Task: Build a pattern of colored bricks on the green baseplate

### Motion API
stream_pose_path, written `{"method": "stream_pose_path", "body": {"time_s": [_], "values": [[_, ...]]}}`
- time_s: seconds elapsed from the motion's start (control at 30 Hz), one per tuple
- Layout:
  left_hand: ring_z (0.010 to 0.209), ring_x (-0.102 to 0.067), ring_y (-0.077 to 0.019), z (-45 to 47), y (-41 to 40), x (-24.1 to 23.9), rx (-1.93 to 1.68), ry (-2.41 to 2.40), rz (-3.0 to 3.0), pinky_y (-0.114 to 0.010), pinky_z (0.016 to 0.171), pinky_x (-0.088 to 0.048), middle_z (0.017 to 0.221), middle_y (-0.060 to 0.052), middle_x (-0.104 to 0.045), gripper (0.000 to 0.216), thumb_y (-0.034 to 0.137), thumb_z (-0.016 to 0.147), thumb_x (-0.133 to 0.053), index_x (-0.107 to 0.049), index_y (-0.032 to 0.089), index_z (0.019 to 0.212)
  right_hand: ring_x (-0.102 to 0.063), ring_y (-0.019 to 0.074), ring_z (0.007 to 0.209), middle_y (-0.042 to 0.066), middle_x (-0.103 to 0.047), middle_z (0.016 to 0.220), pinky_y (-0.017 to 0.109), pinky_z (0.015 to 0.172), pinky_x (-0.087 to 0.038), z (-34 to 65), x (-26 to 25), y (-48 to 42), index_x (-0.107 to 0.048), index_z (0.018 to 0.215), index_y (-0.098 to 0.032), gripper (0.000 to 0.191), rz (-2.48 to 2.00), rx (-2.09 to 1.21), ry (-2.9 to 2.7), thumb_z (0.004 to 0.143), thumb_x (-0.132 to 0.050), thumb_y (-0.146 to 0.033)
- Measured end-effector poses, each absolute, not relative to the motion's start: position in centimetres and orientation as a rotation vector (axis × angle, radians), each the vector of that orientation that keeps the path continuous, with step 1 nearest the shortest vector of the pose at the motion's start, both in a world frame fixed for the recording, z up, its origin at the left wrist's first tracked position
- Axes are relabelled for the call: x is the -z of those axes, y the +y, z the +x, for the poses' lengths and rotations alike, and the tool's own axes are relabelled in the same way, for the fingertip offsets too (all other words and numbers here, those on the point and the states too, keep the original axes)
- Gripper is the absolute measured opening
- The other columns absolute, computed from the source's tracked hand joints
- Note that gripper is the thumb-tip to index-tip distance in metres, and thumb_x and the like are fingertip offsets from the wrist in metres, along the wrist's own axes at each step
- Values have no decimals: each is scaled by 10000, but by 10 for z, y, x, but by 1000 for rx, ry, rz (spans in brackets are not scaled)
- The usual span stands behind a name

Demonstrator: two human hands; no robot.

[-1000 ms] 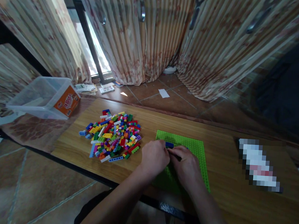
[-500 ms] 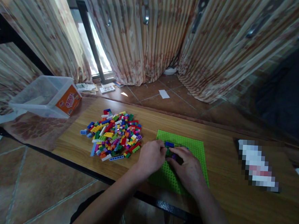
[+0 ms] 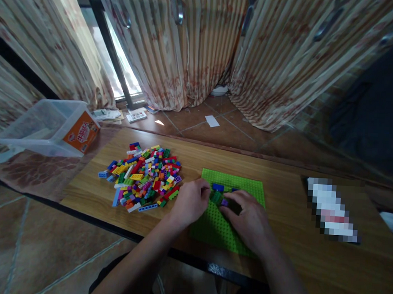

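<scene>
A few bricks sit on the green baseplate (image 3: 226, 235), among them a blue brick (image 3: 218, 187) near its far edge, while a heap of loose bricks (image 3: 148, 177) lies unused on the wooden table (image 3: 88, 182); the build looks barely begun. The left hand (image 3: 191, 201) curls closed beside a green brick (image 3: 216, 197), its grip unclear. The right hand (image 3: 250, 217) stands part-open, thumb and forefinger about a purple brick (image 3: 224, 203); whether they clasp it, I cannot tell.
</scene>
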State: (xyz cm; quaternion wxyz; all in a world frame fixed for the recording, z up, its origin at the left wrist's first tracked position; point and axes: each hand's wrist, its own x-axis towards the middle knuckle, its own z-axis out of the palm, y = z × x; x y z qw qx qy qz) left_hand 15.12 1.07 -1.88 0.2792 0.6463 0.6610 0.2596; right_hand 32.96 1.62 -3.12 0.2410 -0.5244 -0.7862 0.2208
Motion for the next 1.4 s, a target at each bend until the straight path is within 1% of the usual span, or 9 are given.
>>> {"method": "stream_pose_path", "body": {"time_s": [0.2,0.43,0.57,0.73,0.87,0.97,1.13,1.3,1.4], "values": [[718,-635,-147,151,11,19,-672,1757,1755,-228,659,-433,784,-26,-694,210,142,860,-485,-686,186,818,-594,256,949,71,-657,1002,402,813,-470,314,37,13,-670,1060,-234,287,-1436,-460,-2179,786,-669,-320],[683,-624,-142,150,10,16,-644,1747,1774,-224,627,-412,744,-27,-680,223,140,867,-471,-678,176,792,-598,249,926,73,-660,978,387,808,-464,311,39,15,-658,1031,-205,247,-1478,-443,-2184,807,-630,-304],[676,-617,-141,150,10,14,-612,1757,1774,-225,616,-404,746,-30,-680,216,136,863,-476,-671,173,778,-615,233,868,57,-666,936,375,778,-468,326,38,16,-661,1000,-219,229,-1523,-459,-2160,806,-609,-328],[702,-636,-151,150,10,14,-628,1737,1752,-228,632,-424,771,-38,-695,212,142,863,-478,-677,173,794,-631,202,739,37,-682,845,336,663,-468,354,39,19,-669,1019,-230,263,-1592,-517,-2107,790,-604,-342],[705,-637,-149,151,10,17,-646,1738,1755,-225,633,-423,772,-37,-693,206,139,859,-483,-674,173,791,-630,201,684,30,-679,783,334,628,-466,378,39,22,-679,1022,-236,278,-1659,-553,-2095,780,-615,-357],[686,-628,-146,151,11,18,-638,1750,1772,-225,614,-408,751,-32,-683,207,140,857,-483,-667,174,768,-638,214,727,42,-683,832,357,668,-479,389,36,25,-689,1015,-232,282,-1700,-535,-2082,777,-626,-367],[674,-625,-147,151,12,16,-626,1764,1784,-231,610,-402,756,-38,-688,216,136,861,-476,-676,171,786,-628,221,844,64,-649,1023,382,754,-499,375,27,23,-683,1061,-239,297,-1594,-530,-2052,802,-633,-377],[691,-637,-152,150,12,16,-652,1750,1773,-234,628,-415,773,-48,-700,230,143,872,-468,-688,170,812,-586,240,1007,64,-615,1064,398,873,-489,336,28,16,-697,1075,-258,270,-1399,-519,-2117,816,-647,-314],[691,-639,-152,150,12,18,-678,1735,1775,-232,631,-420,768,-44,-702,237,152,874,-469,-700,175,828,-550,260,1059,77,-591,1131,420,899,-479,321,33,15,-696,1095,-252,286,-1364,-456,-2175,815,-654,-288]]}}
